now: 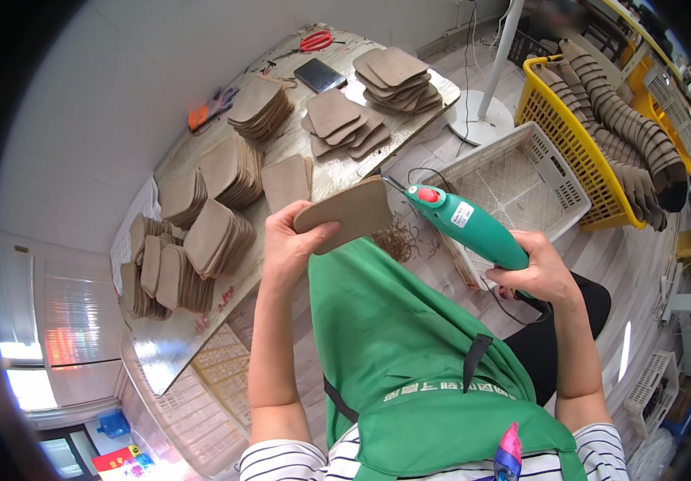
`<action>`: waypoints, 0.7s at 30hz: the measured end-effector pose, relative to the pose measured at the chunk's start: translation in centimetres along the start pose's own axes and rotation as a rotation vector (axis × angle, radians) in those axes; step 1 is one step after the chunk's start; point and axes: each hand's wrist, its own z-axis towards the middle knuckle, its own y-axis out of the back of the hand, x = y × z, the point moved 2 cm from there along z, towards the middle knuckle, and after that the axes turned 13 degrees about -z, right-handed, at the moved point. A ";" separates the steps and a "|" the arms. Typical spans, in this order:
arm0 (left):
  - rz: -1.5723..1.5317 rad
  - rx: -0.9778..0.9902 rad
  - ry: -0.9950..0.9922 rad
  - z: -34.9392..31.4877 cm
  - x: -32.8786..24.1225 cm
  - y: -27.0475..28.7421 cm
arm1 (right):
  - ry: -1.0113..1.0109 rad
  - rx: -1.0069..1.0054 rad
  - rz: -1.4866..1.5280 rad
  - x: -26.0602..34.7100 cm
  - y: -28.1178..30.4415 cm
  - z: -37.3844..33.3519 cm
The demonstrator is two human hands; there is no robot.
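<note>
My left hand [295, 240] is closed around one end of a flat brown pad [353, 212] with rounded corners, holding it up over my lap. My right hand [536, 268] grips a green handheld electric tool [474, 224] with a red switch, its cord trailing below. The tool's narrow metal tip [392, 183] is at the pad's far right edge; whether it touches cannot be made out. Several stacks of similar pads stand on the table, the nearest a pad stack [285, 183] just beyond my left hand. Curled brown trimmings [397, 239] lie below the held pad.
The worn table [237, 301] stretches along my left, bearing red-handled scissors [316, 42], a phone [320, 75] and an orange-grey glove [210, 111]. To the right are a white crate [558, 180], a yellow basket [550, 104] packed with brown pieces, and a white pole on a round base [482, 120].
</note>
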 end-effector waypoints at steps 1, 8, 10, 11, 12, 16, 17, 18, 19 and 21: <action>-0.100 -0.042 -0.010 -0.2 0.1 0.1 | -0.011 0.000 0.017 -0.3 -0.1 -0.2; -0.451 -0.127 -0.006 -1.1 2.2 0.5 | 0.093 0.007 -0.061 -0.7 -0.7 -0.4; -0.452 -0.102 0.015 -1.2 2.2 0.4 | 0.118 0.000 -0.069 -0.6 -0.7 -0.4; -0.443 -0.096 0.020 -1.2 2.1 0.3 | 0.130 -0.003 -0.073 -0.6 -0.7 -0.3; -0.434 -0.089 0.024 -1.1 1.9 0.1 | 0.146 -0.006 -0.085 -0.6 -0.6 -0.3; -0.378 -0.017 0.074 -1.0 1.1 0.0 | 0.188 0.013 -0.123 -0.6 -0.5 -0.2; -0.359 -0.011 0.075 -0.9 0.9 0.1 | 0.193 0.024 -0.130 -0.6 -0.5 -0.2; -0.341 -0.004 0.075 -0.8 0.6 0.2 | 0.204 0.031 -0.140 -0.7 -0.5 -0.2; -0.324 0.004 0.074 -0.7 0.5 0.2 | 0.214 0.038 -0.149 -0.8 -0.5 -0.1; -0.346 -0.013 0.026 -0.4 0.3 0.0 | 0.236 0.048 -0.156 -0.8 -0.5 -0.1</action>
